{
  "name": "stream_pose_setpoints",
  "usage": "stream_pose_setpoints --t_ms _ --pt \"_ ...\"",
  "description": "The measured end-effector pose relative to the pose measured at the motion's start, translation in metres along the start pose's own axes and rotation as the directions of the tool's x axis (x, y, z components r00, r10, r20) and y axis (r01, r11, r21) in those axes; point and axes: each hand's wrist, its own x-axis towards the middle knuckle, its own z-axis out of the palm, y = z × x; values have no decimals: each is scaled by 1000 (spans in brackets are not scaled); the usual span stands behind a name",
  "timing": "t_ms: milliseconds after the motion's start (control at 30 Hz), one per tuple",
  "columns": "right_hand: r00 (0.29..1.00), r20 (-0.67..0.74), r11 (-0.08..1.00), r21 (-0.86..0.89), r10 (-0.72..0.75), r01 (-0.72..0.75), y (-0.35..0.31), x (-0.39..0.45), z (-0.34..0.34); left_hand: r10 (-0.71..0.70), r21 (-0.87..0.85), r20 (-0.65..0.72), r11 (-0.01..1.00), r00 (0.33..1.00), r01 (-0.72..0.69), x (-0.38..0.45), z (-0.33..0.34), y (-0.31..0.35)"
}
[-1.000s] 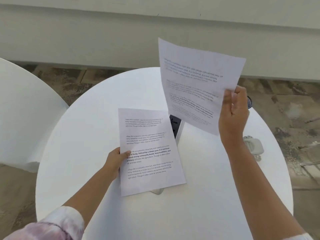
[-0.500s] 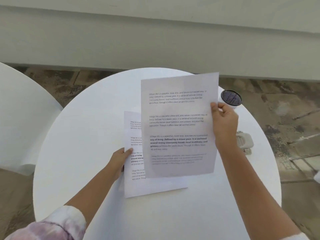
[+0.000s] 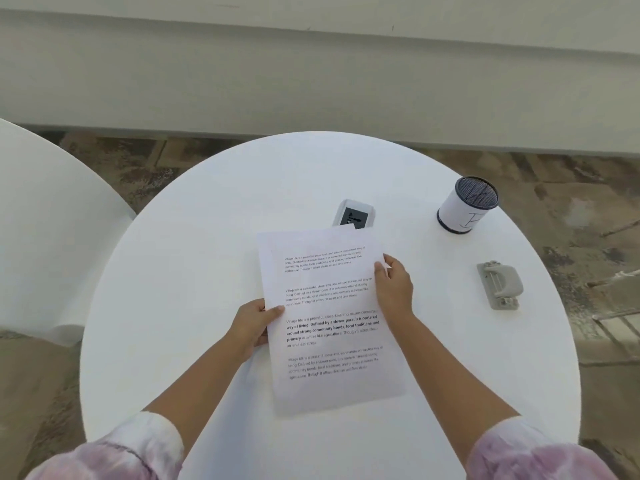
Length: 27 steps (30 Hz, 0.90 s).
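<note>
printed paper lies flat near the middle of the round white counter, its long side running from 12 to 6 o'clock and tilted slightly, with four blocks of text facing up. whether more than one sheet is stacked there cannot be told.

at 9 o'clock, apart from the counter, sits a second white rounded surface. the left hand holds the paper's 9 o'clock edge, thumb laid on top and fingers tucked under the margin. the right hand pinches the 3 o'clock edge higher up, fingertips curled onto the sheet.

at the paper's 12 o'clock edge a white power socket shows, its near end covered by the sheet. at 2 o'clock, close to the counter's rim, stands a white pen cup with a dark mesh rim, upright. at 3 o'clock, well apart from the right hand, a grey hole punch lies flat.
</note>
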Motion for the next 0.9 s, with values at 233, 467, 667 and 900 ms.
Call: stream_pose_setpoints --t_ms 233,467,667,900 --pt "1000 -13 990 -139 -28 26 10 -4 -9 63 -11 -44 998 997 -63 0 1 1" --pt "988 135 992 -104 82 -68 13 -12 -16 173 -82 -13 981 985 -173 -3 -2 6" --pt "992 55 993 42 -115 112 -17 -25 -20 454 -75 -113 883 884 -463 -16 6 32" --pt "953 -22 909 292 -304 297 -65 -41 -28 696 -123 -63 706 715 -698 -51 18 71"
